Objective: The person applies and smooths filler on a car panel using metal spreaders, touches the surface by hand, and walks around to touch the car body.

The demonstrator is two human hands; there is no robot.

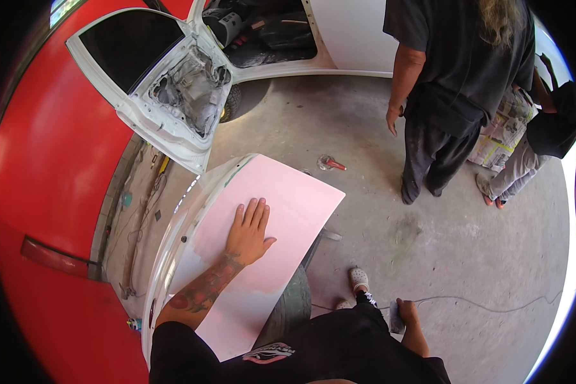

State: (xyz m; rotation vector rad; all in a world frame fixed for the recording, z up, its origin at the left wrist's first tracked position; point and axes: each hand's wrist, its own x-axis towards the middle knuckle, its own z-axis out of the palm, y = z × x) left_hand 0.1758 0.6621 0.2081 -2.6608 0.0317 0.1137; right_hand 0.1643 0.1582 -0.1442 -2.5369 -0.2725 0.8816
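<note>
1. Clearly, the left hand (251, 232) lies flat, palm down, on the pink-coated panel (291, 205), its fingers together and thumb spread; it grips nothing.
2. That palm sits between the panel's rolled left edge and its straight right edge, closer to the top corners than to the bottom corner.
3. The panel's coat looks matte and chalky, fading in soft patches from pink to white; a thin green streak runs by the top left corner, and the left rim is curved and glossy.
4. A dark, rounded tyre (289, 313) shows beneath the panel's lower right edge.
5. The right hand (409, 312), beyond that edge, is curled around a flat grey block (397, 318); its material cannot be told.
6. A white door shell (189, 89), its ragged inner metal bared, stands past the panel's top left corner.
7. A red-handled tool (336, 164) lies on the smooth, stained concrete floor (467, 256), off the panel's top edge.
</note>
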